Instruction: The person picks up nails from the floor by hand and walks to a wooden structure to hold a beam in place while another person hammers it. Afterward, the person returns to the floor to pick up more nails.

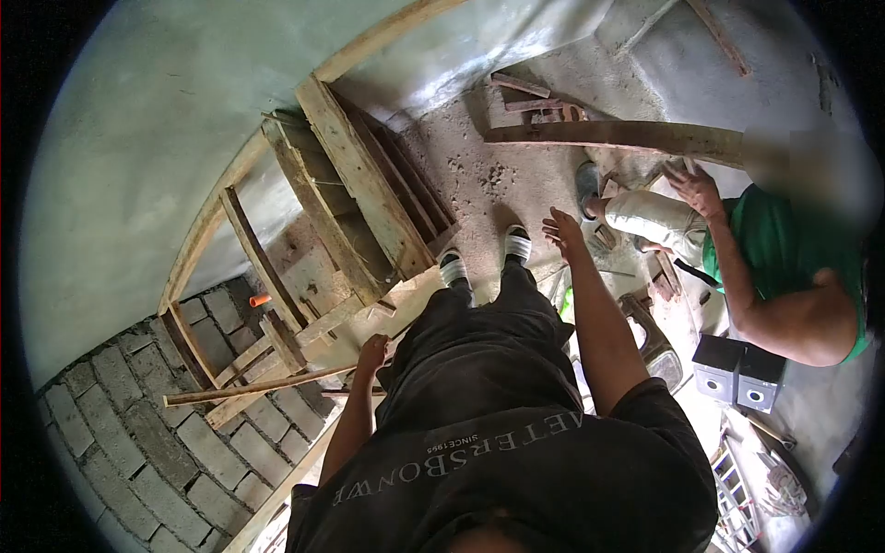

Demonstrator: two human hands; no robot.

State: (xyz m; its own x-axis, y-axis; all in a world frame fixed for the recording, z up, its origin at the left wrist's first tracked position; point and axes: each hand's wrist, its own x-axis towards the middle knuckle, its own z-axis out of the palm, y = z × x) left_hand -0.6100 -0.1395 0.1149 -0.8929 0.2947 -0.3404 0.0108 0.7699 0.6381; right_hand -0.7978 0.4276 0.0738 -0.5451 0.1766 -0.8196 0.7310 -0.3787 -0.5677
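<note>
Wooden strip, long and thin, lies across the left side of the scene, its right part in the left hand of a person seen from above. The fingers of that hand are curled round it, while the right hand is held out bare, fingers loosely spread, well apart from the left. The person wears a black shirt with white lettering, dark trousers and striped sandals, and stands on a dusty concrete floor.

Behind the strip, on the left, rises a rough wooden frame with a curved edge, beside a pale wall. An orange pipe pokes out near the frame, above grey concrete blocks in the near left. Thick planks stand side by side left of the feet.

On the far right, a second person in a green top has a hand just beside a curved wooden beam; whether they touch is hard to tell. Scraps of wood lie beyond the beam. Nearer on the right are a grey plastic chair and two black-and-white boxes
</note>
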